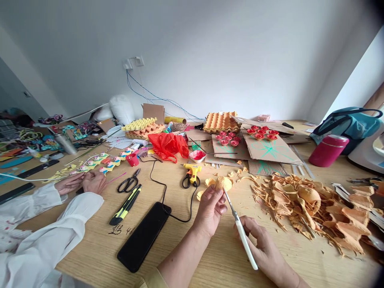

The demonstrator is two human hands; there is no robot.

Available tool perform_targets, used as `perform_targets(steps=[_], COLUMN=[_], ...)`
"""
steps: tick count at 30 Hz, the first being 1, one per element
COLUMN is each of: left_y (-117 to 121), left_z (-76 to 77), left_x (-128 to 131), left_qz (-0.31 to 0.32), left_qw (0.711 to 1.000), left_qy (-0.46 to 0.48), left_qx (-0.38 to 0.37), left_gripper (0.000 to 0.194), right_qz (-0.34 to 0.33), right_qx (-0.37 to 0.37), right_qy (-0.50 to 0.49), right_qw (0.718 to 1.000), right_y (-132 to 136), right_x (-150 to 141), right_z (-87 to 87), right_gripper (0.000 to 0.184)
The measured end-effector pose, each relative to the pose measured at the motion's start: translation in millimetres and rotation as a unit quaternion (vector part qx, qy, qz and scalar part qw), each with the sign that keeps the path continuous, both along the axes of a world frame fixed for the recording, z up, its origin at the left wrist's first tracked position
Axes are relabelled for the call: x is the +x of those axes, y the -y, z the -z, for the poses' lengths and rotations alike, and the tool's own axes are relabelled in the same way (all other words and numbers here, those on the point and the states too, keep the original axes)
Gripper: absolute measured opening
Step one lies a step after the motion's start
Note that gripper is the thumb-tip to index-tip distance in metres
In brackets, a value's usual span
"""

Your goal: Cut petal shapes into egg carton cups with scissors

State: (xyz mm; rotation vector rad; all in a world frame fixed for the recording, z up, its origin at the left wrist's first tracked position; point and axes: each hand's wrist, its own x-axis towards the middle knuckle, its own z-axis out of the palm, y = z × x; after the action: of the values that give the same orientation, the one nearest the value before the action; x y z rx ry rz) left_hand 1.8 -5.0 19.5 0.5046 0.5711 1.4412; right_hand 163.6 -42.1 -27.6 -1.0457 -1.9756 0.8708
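Between the thumb and fingers of my left hand (pixel 211 206) is a small orange egg-carton cup (pixel 223 183), raised above the table. My right hand (pixel 259 244) grips white-handled scissors (pixel 244 240), whose blades point up to the lower edge of the cup. Whether the blades are parted there is hard to tell. Behind the cup lie cut orange carton pieces (pixel 210 182), partly hidden by my left hand. A yellow glue gun (pixel 192 171) rests just beyond them to the left.
Orange carton scraps (pixel 282 200) heap up on the right. A black phone (pixel 144 238), a utility knife (pixel 125 206) and black scissors (pixel 129 183) lie on the left. Red paper flowers (pixel 261 133) sit on cardboard (pixel 270 150). A co-worker's hands (pixel 90 182) work at far left.
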Motion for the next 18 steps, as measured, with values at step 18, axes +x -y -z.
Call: perform_targets(steps=[18], left_y=[2.3], left_z=[-4.1], left_x=[4.0], left_qz=[-0.049], left_qw=[0.997], left_qy=[-0.062], left_qx=[-0.001], left_gripper=[0.033], right_qz=[-0.027], right_qx=[-0.084], right_qy=[-0.039], right_qw=[0.995], right_y=[0.4], right_x=[0.7], right_z=[0.3], right_gripper=[0.035])
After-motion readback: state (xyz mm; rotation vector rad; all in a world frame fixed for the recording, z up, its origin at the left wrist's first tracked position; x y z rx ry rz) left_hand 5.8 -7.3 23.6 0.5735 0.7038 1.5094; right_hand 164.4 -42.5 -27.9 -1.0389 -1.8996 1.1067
